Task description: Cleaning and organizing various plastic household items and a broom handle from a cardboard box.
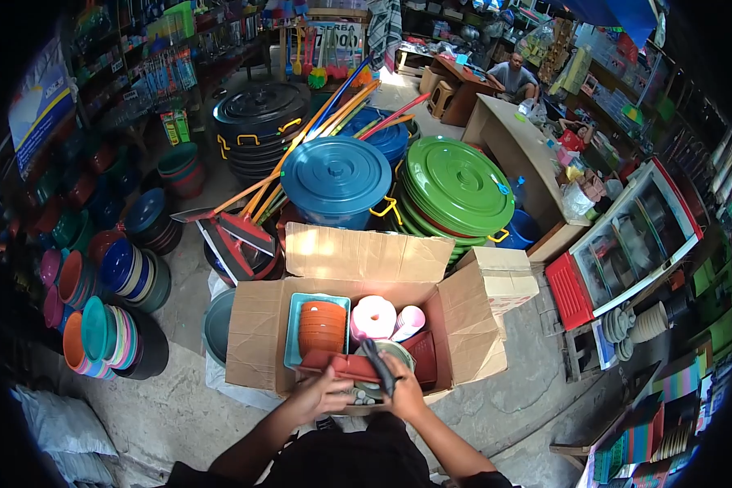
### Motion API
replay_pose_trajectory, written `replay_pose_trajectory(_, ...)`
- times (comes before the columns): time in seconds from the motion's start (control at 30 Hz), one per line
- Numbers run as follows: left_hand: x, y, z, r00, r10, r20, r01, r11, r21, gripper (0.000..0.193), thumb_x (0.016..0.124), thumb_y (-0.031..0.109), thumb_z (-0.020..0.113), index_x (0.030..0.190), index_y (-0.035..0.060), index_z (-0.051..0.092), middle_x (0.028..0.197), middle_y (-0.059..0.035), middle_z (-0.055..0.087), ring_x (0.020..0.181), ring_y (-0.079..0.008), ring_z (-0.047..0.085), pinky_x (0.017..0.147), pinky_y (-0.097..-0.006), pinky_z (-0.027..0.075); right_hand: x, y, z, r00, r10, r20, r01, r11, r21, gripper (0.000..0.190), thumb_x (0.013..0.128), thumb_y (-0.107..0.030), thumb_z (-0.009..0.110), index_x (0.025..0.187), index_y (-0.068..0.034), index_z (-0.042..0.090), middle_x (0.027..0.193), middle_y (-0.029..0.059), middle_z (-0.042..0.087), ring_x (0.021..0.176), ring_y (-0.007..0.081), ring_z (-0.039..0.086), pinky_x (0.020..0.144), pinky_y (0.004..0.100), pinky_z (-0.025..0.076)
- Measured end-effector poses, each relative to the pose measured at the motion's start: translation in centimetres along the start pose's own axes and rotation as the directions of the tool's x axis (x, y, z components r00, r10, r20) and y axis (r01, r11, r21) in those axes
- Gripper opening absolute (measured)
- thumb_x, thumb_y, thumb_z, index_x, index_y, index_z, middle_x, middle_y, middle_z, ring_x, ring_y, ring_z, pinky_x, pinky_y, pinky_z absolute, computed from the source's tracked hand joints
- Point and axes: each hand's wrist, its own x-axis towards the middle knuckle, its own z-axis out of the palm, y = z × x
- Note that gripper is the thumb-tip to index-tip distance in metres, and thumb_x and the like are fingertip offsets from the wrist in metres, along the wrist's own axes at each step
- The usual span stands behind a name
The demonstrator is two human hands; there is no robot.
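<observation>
My right hand [404, 390] is closed around a dark elongated tool [378, 366], tilted over the open cardboard box [366, 253]; its exact kind is unclear. My left hand [320, 393] is blurred at the box's near side, its fingers at a red plastic container [355, 368]; whether it grips the container is unclear. Inside the box, stacked orange plastic pots [322, 326] sit in a light-blue basket [292, 329]. Beside them are a white-and-pink round item [373, 314], pink cups [410, 321] and red plastic containers [424, 360]. A pale green round container [402, 352] lies partly behind the tool.
Beyond the box stand a blue lidded tub [335, 174], stacked green lids [460, 183] and leaning squeegees [241, 241]. Stacked basins [100, 329] are at left. A glass display case [634, 238] stands at right. A person [515, 79] sits in back; another [576, 137] reclines near the counter [512, 165].
</observation>
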Motion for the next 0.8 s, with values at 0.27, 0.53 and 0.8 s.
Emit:
replay_pose_trajectory(0.27, -4.5, 1.3, -0.2, 0.802, 0.574, 0.166, -0.182, -0.029, 0.983, 0.077, 0.079, 0.041, 0.076, 0.139, 0.0061, 0.044, 0.134, -0.0257, 0.050, 0.128, -0.0362, 0.049, 0.106, -0.0413, 0.040, 1.5, 1.7, 1.6, 0.962, -0.092, 0.257, 0.048, 0.984, 0.172, 0.029, 0.083, -0.005, 0.065, 0.111, -0.001, 0.057, 0.096, 0.0204, 0.060, 0.087, 0.0397, 0.060, 0.078, 0.0445, 0.048)
replay_pose_trajectory(0.53, -2.7, -5.8, -4.9, 0.801, 0.595, 0.064, -0.330, 0.351, 0.876, 0.066, 0.086, 0.020, 0.069, 0.141, -0.0001, 0.039, 0.133, -0.0248, 0.053, 0.121, -0.0376, 0.055, 0.103, -0.0410, 0.043, 3.4, 2.4, 6.8, 0.925, -0.089, 0.370, -0.019, 0.960, 0.280, 0.025, 0.087, -0.010, 0.066, 0.107, 0.000, 0.056, 0.099, 0.0210, 0.059, 0.091, 0.0408, 0.059, 0.079, 0.0431, 0.048)
replay_pose_trajectory(0.8, -4.9, -11.3, -11.8, 0.603, 0.674, -0.426, -0.101, 0.594, 0.798, 0.043, 0.092, 0.013, 0.058, 0.132, 0.0011, 0.047, 0.124, -0.0243, 0.058, 0.119, -0.0395, 0.055, 0.100, -0.0444, 0.045, 7.8, 8.6, 8.6, 0.737, 0.174, 0.653, -0.440, 0.857, 0.268, 0.024, 0.094, -0.022, 0.061, 0.106, -0.002, 0.064, 0.084, 0.0099, 0.066, 0.079, 0.0188, 0.060, 0.074, 0.0352, 0.051)
